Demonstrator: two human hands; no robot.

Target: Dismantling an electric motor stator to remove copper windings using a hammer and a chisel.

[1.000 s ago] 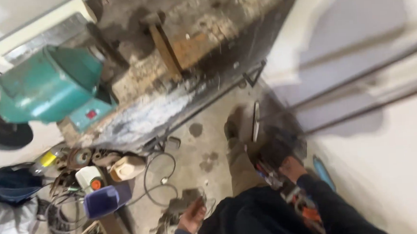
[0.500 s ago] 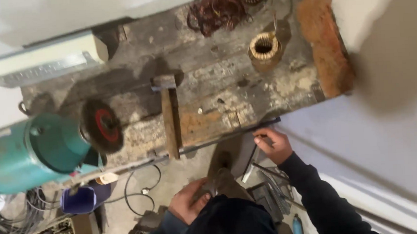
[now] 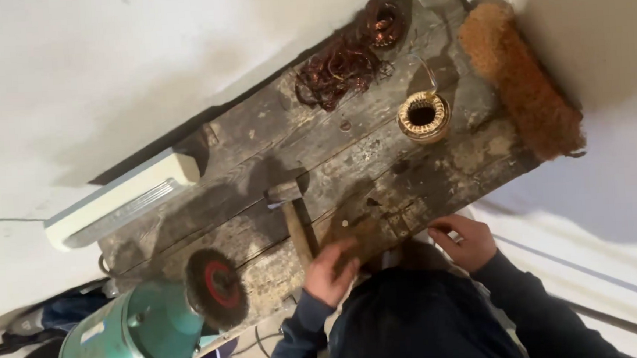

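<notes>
Two hands now rest at the near edge of the worn wooden surface (image 3: 376,161), where half a second ago the left was lower, off the planks, and the right gripped the edge further along. The left hand (image 3: 331,270) lies on the boards with fingers curled loosely, holding nothing that can be seen, just beside the wooden handle of a hammer (image 3: 295,221) whose head points away from the person. The right hand (image 3: 464,240) is half-closed at the edge of the surface; whether it pinches anything cannot be told. The view has swung, so more of the far end shows than before.

Beyond the hands, a round wound coil (image 3: 423,116) sits upright, with a tangle of copper wire (image 3: 341,63) past it and a coarse brown mat (image 3: 522,82) at the end. To the left stand a teal bench grinder (image 3: 133,341) with a red-centred wheel (image 3: 218,288), bearing a small pale rectangular label, and a cream-coloured long box (image 3: 117,202).
</notes>
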